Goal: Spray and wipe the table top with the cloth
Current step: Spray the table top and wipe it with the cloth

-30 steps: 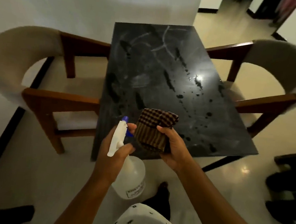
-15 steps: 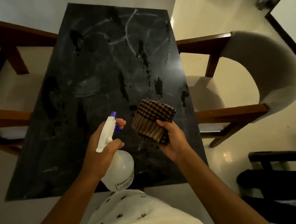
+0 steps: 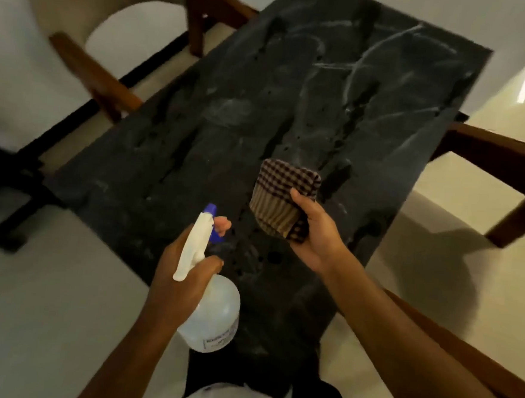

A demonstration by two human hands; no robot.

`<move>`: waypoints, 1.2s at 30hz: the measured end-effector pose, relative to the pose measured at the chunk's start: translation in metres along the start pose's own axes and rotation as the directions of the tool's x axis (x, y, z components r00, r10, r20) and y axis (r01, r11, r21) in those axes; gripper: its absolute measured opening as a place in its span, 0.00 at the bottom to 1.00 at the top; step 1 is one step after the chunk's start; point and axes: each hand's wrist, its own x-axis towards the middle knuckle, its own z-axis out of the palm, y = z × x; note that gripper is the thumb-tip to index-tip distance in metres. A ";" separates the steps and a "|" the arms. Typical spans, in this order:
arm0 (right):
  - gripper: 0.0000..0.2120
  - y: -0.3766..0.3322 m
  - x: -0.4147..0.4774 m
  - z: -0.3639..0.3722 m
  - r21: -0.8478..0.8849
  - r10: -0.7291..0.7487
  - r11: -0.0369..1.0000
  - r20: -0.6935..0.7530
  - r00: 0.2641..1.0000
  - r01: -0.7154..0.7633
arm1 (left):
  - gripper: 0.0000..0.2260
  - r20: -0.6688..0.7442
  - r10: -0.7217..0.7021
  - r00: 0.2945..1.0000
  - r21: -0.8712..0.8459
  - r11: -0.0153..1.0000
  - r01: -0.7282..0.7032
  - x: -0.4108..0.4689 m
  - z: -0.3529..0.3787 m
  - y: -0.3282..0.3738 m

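Note:
The black marble table top (image 3: 215,139) runs away from me, with pale smears and dark wet spots on it. My left hand (image 3: 177,281) grips the neck of a clear spray bottle (image 3: 213,313) with a white head and blue nozzle; one finger curls on the trigger. The nozzle points out over the near part of the table. My right hand (image 3: 317,237) holds a folded brown checked cloth (image 3: 281,197) just above the table, to the right of the bottle.
A wooden armchair with a pale curved back (image 3: 90,19) stands at the table's left. Another wooden chair frame (image 3: 500,162) is at the right. A dark piece of furniture (image 3: 4,187) sits on the floor at the far left.
My view has swung so the table now lies diagonally, with the left chair in sight. Both hands keep their grips, and the bottle and cloth stay side by side.

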 end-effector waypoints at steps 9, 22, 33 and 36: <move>0.16 0.003 -0.037 -0.019 -0.145 0.103 0.987 0.210 0.972 -0.073 | 0.16 -0.199 -0.299 0.933 -0.056 0.954 0.294 -0.115 0.047 -0.044; 0.15 0.013 -0.071 -0.046 -0.294 0.005 0.956 0.103 0.995 0.025 | 0.14 -0.277 -0.334 0.901 0.002 0.938 0.348 -0.182 0.084 -0.109; 0.34 0.061 -0.079 -0.086 -0.785 -0.188 -0.165 0.620 0.762 0.598 | 0.13 -0.373 -0.223 0.901 -0.024 0.973 0.231 -0.200 0.076 -0.119; 0.36 0.097 -0.085 -0.113 -0.535 0.227 -0.541 0.650 0.725 0.649 | 0.14 -0.427 -0.213 0.879 -0.096 0.977 0.190 -0.199 0.068 -0.125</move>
